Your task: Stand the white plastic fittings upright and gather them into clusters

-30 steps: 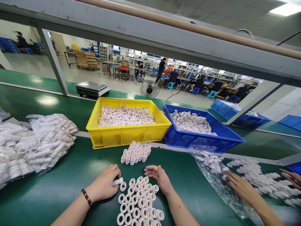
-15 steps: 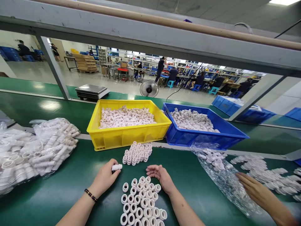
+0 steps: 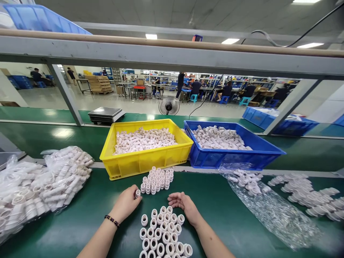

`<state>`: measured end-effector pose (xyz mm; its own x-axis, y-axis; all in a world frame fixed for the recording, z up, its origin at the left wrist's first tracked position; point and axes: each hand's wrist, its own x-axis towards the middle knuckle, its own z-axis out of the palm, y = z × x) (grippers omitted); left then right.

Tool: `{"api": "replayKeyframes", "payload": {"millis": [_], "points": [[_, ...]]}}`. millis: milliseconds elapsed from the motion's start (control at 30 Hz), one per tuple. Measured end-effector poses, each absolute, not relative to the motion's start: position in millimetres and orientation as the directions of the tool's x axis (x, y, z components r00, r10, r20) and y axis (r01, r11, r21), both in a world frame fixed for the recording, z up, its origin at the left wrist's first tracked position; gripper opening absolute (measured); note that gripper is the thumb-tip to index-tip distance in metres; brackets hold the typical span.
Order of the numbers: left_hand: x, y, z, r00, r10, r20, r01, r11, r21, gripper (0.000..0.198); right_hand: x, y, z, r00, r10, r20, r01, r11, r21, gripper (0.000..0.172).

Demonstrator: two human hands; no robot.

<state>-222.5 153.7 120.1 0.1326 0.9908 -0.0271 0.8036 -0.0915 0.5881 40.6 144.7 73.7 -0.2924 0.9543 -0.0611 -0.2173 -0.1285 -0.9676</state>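
Note:
My left hand (image 3: 125,203), with a beaded bracelet at its wrist, holds a white fitting (image 3: 138,193) between thumb and fingers. The fitting is upright at the front left corner of a tight group of standing white fittings (image 3: 157,180). My right hand (image 3: 186,206) rests to the right, its fingers apart and slightly curled, with nothing in it. Between my forearms stands a larger, looser group of white ring-ended fittings (image 3: 163,227) on the green table (image 3: 120,243).
Behind are a yellow bin (image 3: 147,159) and a blue bin (image 3: 236,157), both holding white parts. Bagged fittings (image 3: 61,179) lie at left. A plastic bag (image 3: 276,211) and more fittings (image 3: 309,193) lie at right. A scale (image 3: 106,114) and a fan (image 3: 168,105) are farther back.
My left hand has turned its fitting from lying sideways to upright, beside the small group. Another person's hand at the right has left the view. The camera has tilted.

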Motion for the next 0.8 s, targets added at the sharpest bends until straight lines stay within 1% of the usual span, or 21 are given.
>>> {"api": "replayKeyframes", "payload": {"millis": [100,133,200,233,267,300,333,367,400,433,467,533,667,733,800], "points": [[-224,155,113,0.131,0.991,-0.038,0.804,-0.083,0.589,0.014,41,145,73,-0.284,0.958,-0.053,-0.226,-0.120,-0.967,0.062],[-227,155,111,0.129,0.991,-0.033,0.786,-0.082,0.613,0.019,41,145,73,-0.282,0.958,-0.050,-0.228,-0.118,-0.967,0.062],[-233,156,104,0.116,0.993,-0.002,0.690,-0.079,0.719,0.033,41,146,73,-0.281,0.959,-0.044,-0.227,-0.111,-0.967,0.062],[-235,157,101,0.108,0.994,0.022,0.597,-0.082,0.798,0.039,41,146,73,-0.280,0.959,-0.043,-0.227,-0.110,-0.968,0.062],[-237,157,98,0.096,0.994,0.046,0.465,-0.086,0.881,0.043,41,146,73,-0.278,0.959,-0.043,-0.227,-0.109,-0.968,0.062],[-238,158,95,0.090,0.994,0.057,0.303,-0.082,0.949,0.047,41,146,73,-0.277,0.960,-0.044,-0.229,-0.110,-0.967,0.062],[-237,159,92,0.088,0.995,0.049,0.131,-0.060,0.990,0.051,41,146,73,-0.275,0.961,-0.045,-0.231,-0.111,-0.966,0.062],[-235,159,91,0.095,0.995,0.029,-0.024,-0.027,0.999,0.055,41,146,73,-0.272,0.961,-0.046,-0.234,-0.112,-0.966,0.062],[-232,158,90,0.117,0.993,0.006,-0.143,0.011,0.990,0.059,41,146,73,-0.273,0.961,-0.047,-0.235,-0.113,-0.965,0.061],[-229,158,90,0.145,0.989,-0.016,-0.216,0.047,0.975,0.062,42,146,73,-0.274,0.961,-0.046,-0.235,-0.113,-0.965,0.061],[-226,157,90,0.177,0.984,-0.031,-0.245,0.075,0.967,0.064,42,146,72,-0.275,0.960,-0.045,-0.234,-0.112,-0.966,0.061],[-221,155,90,0.219,0.975,-0.037,-0.245,0.092,0.965,0.066,41,146,72,-0.277,0.960,-0.043,-0.230,-0.110,-0.967,0.061],[-220,154,90,0.198,0.979,-0.042,-0.213,0.085,0.973,0.070,40,145,75,-0.279,0.959,-0.049,-0.226,-0.115,-0.967,0.063],[-221,154,90,0.206,0.978,-0.037,-0.194,0.078,0.978,0.069,40,145,77,-0.277,0.959,-0.052,-0.224,-0.117,-0.967,0.063],[-223,153,90,0.246,0.969,-0.036,-0.172,0.080,0.982,0.064,40,145,79,-0.278,0.959,-0.055,-0.222,-0.120,-0.968,0.063]]}}
